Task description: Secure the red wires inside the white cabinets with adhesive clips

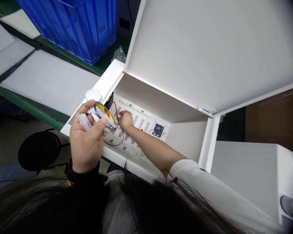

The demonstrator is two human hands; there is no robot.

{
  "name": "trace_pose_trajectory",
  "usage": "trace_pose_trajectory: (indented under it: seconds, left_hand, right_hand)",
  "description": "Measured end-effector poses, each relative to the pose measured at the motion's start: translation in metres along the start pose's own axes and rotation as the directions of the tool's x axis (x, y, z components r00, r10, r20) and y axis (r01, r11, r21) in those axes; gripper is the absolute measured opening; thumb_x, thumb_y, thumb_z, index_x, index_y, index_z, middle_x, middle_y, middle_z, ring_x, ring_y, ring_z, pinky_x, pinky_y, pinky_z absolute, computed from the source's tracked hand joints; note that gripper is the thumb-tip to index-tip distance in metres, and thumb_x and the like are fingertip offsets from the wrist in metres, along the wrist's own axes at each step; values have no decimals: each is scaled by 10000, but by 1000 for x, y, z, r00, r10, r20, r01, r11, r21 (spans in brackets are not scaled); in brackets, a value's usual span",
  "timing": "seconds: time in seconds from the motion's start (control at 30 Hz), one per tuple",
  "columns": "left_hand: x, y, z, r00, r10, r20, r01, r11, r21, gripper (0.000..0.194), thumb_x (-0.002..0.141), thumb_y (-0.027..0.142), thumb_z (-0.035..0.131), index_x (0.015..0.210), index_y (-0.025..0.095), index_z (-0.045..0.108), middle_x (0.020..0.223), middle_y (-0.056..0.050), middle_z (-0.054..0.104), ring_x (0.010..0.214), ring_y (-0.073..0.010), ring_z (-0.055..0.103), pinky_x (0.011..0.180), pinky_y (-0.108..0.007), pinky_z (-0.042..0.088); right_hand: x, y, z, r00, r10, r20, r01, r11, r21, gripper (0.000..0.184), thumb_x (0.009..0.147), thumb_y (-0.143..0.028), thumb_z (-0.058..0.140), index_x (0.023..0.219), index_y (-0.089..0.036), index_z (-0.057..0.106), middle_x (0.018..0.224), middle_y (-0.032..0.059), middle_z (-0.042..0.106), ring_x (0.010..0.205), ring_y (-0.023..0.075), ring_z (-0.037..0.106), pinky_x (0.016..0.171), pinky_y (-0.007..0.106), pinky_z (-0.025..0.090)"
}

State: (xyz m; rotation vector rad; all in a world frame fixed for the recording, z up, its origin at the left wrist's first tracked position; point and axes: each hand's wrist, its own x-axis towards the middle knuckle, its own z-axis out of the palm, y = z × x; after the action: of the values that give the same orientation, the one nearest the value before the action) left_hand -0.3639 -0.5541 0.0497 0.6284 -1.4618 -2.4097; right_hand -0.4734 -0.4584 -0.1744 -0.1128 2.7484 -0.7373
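Hair (158, 208) fills foreground; coiled strip (104, 116) held in half-closed left grip (86, 139); right grip (126, 119) curled, pressed onto slotted white panel (139, 128).

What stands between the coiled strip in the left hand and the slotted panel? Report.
Nothing visible blocks the coiled strip in the left hand; the slotted panel lies below, with the right hand and a red wire on it.

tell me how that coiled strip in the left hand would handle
The coiled strip looks light for its size, since the left hand pinches it between thumb and fingers. It is probably floppy once unwound, judging by the loose white end curling off it. Its glossy turns may slip apart, and set on edge it could roll.
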Motion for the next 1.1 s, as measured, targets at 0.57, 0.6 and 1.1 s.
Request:
trace_pose_trajectory:
  seconds: [0.57, 0.6, 1.1]
  left_hand:
    - [0, 0, -2, 1000, 18, 17, -18, 1000, 20, 488, 691, 100, 795, 1121, 252, 623, 792, 18, 606, 773, -125, 647, 589, -183, 528]
    - [0, 1, -2, 1000, 17, 19, -17, 1000, 21, 483, 694, 96, 791, 1120, 255, 626, 783, 20, 597, 771, -122, 642, 589, -182, 523]
    - [7, -1, -5, 998, -5, 65, 2, 999, 52, 537, 615, 132, 840, 1099, 216, 624, 646, 84, 421, 468, -31, 388, 416, -150, 346]
  right_hand:
    - [2, -1, -1, 981, -184, 60, 188, 979, -74, 198, 740, -108, 578, 884, -147, 709, 999, 101, 656, 993, 229, 513, 819, 284, 394]
    - [1, -1, -3, 973, -217, 80, 222, 973, -64, 173, 750, -114, 574, 863, -145, 702, 982, 98, 661, 982, 223, 517, 814, 277, 397]
    - [-41, 1, -178, 997, 58, -41, -36, 911, 411, 292, 748, -89, 667, 1035, -124, 712, 826, 64, 725, 700, 147, 644, 708, 288, 512]
